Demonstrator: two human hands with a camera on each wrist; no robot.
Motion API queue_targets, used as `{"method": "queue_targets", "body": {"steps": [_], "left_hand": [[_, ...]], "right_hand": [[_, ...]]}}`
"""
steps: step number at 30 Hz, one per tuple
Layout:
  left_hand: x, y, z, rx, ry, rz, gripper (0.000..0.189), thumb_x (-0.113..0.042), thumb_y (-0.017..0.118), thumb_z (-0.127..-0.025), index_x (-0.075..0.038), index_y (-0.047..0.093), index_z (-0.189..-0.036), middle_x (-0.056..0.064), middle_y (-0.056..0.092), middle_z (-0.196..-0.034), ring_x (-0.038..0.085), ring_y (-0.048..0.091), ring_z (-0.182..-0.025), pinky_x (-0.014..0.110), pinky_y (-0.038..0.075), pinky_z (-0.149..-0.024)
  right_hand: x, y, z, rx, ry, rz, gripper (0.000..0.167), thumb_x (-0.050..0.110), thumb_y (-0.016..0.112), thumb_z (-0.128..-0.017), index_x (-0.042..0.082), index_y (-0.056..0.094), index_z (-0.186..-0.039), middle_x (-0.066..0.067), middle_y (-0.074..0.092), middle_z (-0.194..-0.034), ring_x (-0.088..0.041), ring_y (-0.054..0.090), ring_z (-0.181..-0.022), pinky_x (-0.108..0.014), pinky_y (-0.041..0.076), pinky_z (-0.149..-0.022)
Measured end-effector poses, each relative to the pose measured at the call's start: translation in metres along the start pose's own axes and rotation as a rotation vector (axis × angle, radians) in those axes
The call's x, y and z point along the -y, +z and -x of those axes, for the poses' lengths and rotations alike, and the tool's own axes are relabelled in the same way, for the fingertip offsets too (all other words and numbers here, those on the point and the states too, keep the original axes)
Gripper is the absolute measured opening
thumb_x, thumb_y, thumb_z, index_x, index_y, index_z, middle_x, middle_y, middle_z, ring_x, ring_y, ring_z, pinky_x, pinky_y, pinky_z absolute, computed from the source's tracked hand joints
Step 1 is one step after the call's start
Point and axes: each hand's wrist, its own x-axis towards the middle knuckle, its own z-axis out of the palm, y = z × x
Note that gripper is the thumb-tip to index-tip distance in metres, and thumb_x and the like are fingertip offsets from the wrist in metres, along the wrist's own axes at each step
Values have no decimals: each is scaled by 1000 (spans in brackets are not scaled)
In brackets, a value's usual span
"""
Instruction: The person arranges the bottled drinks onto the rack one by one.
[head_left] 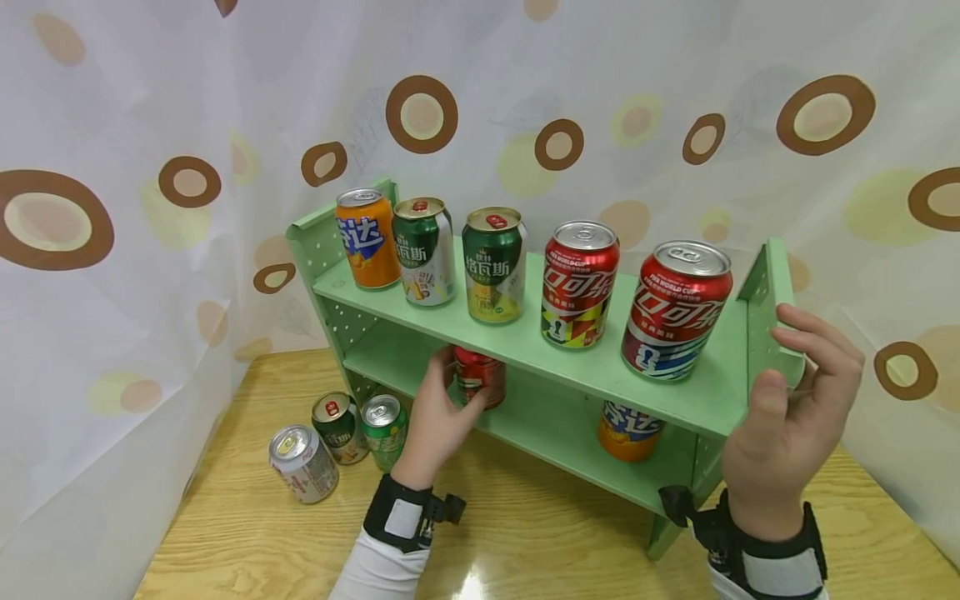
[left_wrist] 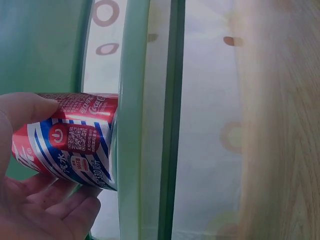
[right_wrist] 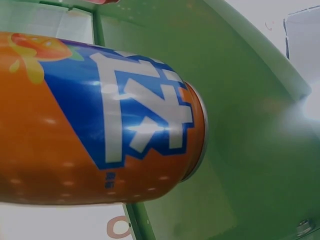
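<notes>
My left hand (head_left: 438, 417) holds a red Coca-Cola can (head_left: 480, 379) at the lower tier of a green two-tier rack (head_left: 525, 417). In the left wrist view, thumb and fingers lie on opposite sides of that can (left_wrist: 75, 135), its base right at the board's front edge. At the rack's right end, my right hand (head_left: 787, 417) grips the side panel (head_left: 768, 308), thumb at its front edge and fingers at the outer side. An orange Fanta can (head_left: 630, 432) stands on the lower tier near this hand and fills much of the right wrist view.
Along the top tier stand an orange can (head_left: 369, 250), two green-and-white cans (head_left: 423, 258) and two red cola cans (head_left: 577, 287). On the wooden table (head_left: 525, 542), left of the rack, are a pale can (head_left: 303, 467), a dark green can (head_left: 341, 429) and a bright green can (head_left: 385, 433).
</notes>
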Motion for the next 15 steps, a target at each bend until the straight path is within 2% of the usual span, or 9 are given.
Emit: {"method": "queue_targets", "body": {"steps": [15], "left_hand": [[-6, 18, 2, -176, -72, -40, 69, -18, 86, -85, -5, 46, -139, 17, 58, -135, 34, 61, -124, 51, 53, -101]], "right_hand": [[0, 0, -1, -4, 6, 11, 39, 24, 70, -92, -11, 57, -101, -18, 62, -120, -29, 55, -120, -28, 42, -101]]}}
